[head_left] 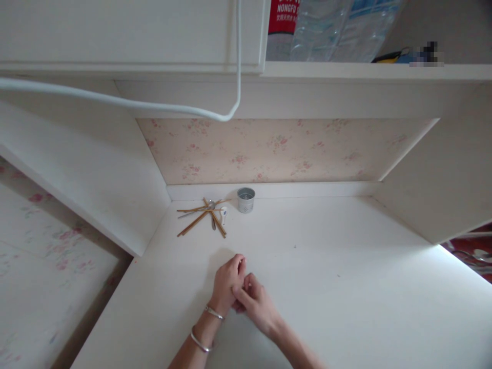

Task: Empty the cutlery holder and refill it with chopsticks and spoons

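My left hand (227,283), with two silver bracelets on its wrist, is held over the white tabletop with its fingers curled in. Against it on the right, my right hand (257,303) is closed too, its thumb and fingers touching the left hand. I see nothing held in either one. Beyond the hands lies a loose, crossed pile of wooden chopsticks (194,223). A metal spoon (211,205) lies among them, and a small white spoon (224,215) with a blue mark is at the pile's right side. A grey-white perforated utensil holder (246,201) stands upright near the back wall.
The white tabletop (326,307) runs back to a low ledge below floral wallpaper (269,151). Side panels rise at left and right. Overhead, a shelf (346,70) bears plastic bottles (323,31), and a white bent tube (172,108) hangs across the upper left.
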Tool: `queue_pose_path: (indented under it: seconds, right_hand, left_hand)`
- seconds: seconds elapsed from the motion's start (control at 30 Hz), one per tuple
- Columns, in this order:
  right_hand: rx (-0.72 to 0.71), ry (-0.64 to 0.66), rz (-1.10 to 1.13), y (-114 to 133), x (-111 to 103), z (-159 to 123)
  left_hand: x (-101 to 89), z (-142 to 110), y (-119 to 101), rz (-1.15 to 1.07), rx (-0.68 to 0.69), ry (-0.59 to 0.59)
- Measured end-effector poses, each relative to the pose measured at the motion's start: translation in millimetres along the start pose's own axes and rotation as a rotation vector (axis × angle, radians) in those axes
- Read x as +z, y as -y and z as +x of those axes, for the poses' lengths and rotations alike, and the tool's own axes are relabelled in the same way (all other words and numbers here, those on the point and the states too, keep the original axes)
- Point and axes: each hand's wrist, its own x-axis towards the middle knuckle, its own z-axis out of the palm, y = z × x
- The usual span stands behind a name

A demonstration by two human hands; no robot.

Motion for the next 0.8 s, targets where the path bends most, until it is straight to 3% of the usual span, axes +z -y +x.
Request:
queue_pose_path:
  seconds: [0.17,0.37,0.6,0.7,0.8]
  right_hand:
    - [0.196,0.151,0.426,4,41,-21]
    - [0.145,0.344,0.544,9,59,-27]
    - [0.123,0.464,0.468,13,57,-29]
    - [0.095,0.533,0.383,14,46,-26]
    - [0.045,0.422,0.224,6,24,-15]
  left_hand:
    - [-11.6,6,-2,0.06,0.05,-0.084]
    - [-15.6,7,-6,0.085,0.114,-0.087]
    - [-15.1,5,-7,0.189,0.261,0.016]
    - [-13.3,3,-2,0.192,0.247,0.025]
    - [-12.8,0,7,0.125,0.168,-0.01]
